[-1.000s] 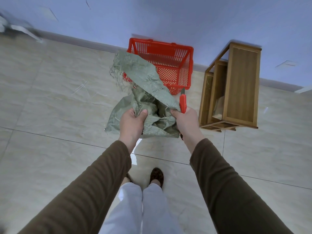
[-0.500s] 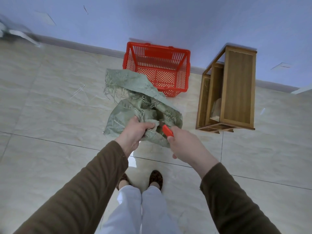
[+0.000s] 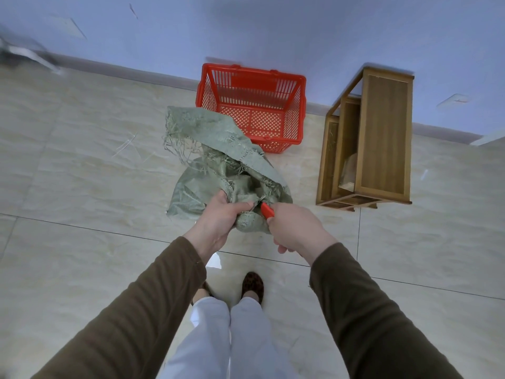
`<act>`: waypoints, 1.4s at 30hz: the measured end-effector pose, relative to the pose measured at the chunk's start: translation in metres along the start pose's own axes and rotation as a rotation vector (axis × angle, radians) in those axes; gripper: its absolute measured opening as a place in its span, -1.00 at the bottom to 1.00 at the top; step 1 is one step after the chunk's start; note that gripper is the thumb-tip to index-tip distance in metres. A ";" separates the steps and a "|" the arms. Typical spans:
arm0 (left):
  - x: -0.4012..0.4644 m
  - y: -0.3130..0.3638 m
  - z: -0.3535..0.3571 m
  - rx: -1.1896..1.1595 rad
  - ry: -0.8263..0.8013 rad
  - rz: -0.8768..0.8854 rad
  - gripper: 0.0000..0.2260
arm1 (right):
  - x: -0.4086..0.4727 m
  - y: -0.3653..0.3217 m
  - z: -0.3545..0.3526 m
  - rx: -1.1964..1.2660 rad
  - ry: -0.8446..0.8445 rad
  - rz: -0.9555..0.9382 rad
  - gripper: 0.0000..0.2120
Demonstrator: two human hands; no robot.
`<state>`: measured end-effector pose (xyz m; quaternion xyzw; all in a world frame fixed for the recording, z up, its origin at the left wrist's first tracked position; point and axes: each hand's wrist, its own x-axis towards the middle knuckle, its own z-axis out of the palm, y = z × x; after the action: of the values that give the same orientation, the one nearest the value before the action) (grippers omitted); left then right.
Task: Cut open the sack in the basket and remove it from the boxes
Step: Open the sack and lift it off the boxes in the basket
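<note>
left hand (image 3: 218,220) gripping sack (image 3: 224,165), right hand (image 3: 296,228) holding red cutter (image 3: 267,210)

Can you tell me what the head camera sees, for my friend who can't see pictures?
A person stands on a tiled floor, bunching a frayed green sack in the left hand while the right hand holds a red cutter against it. An empty red basket and a wooden rack sit by the wall.
</note>
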<state>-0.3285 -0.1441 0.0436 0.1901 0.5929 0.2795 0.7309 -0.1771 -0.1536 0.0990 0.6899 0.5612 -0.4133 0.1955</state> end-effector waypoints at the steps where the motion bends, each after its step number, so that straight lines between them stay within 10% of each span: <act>1: 0.000 -0.001 -0.001 0.006 -0.010 0.008 -0.68 | 0.000 0.001 0.002 0.001 0.038 -0.009 -0.76; 11: 0.007 0.006 -0.003 -0.014 -0.263 -0.029 -0.69 | -0.007 0.005 0.011 0.136 0.319 -0.191 -0.79; 24: 0.013 -0.006 0.019 -0.050 0.015 0.112 -0.86 | -0.001 0.007 0.010 0.167 0.375 -0.089 -0.76; 38: 0.029 -0.005 0.017 0.227 -0.158 0.244 -0.72 | 0.009 0.013 -0.006 0.271 0.285 -0.179 -0.81; 42: 0.034 -0.004 0.022 0.620 -0.001 0.289 -0.68 | 0.015 0.013 -0.004 0.264 0.269 -0.115 -0.78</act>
<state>-0.3018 -0.1244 0.0197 0.4855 0.6162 0.1863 0.5915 -0.1630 -0.1452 0.0865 0.7252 0.5619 -0.3979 0.0026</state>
